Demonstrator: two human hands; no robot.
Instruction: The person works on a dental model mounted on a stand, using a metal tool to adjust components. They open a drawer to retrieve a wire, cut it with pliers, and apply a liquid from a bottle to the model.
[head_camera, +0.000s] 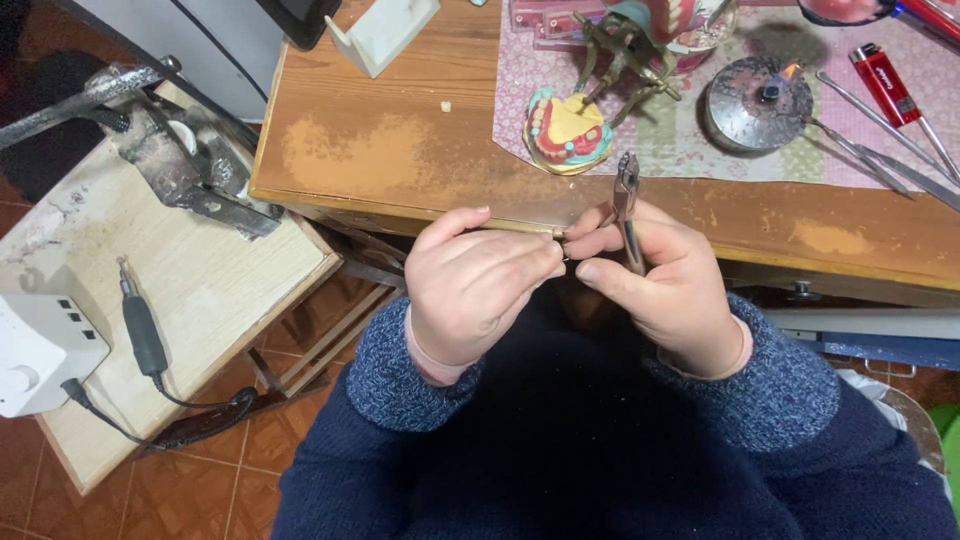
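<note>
Both hands closed, working together at the desk edge.
Right hand is gripping small pliers, tips pointing twelve o'clock; left hand is pinching something too small to identify.

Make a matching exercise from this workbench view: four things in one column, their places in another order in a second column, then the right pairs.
Things:
1. pliers
2. dental model
3. red lighter
4. handpiece

Places:
A. on the low side table, left
B. on the patterned mat, far right
C. in the right hand, beside the left hand
D. on the mat's near left corner, by the brass articulator

Pairs: 1-C, 2-D, 3-B, 4-A
</note>
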